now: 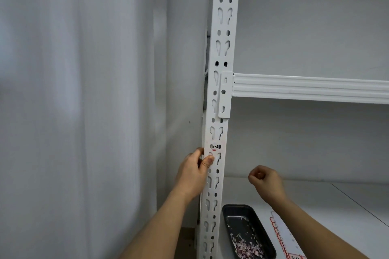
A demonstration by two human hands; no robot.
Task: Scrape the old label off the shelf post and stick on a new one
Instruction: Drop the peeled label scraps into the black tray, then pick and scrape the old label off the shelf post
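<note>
A white slotted shelf post (223,52) runs from top to bottom in the head view. A label (215,147) with black marks and a small red mark is stuck on its front face, low down. My left hand (194,171) grips the post's left edge just under the label, with the thumb pressed on the front face. My right hand (265,181) hangs free to the right of the post, its fingers curled into a loose fist; I cannot tell whether anything small is inside it.
A dark tray (235,210) with several scraped paper bits sits on the white shelf board (336,200) beside the post. A sheet of red-edged labels (283,235) lies right of the tray. A white crossbeam (311,88) spans above. A pale curtain (73,111) hangs left.
</note>
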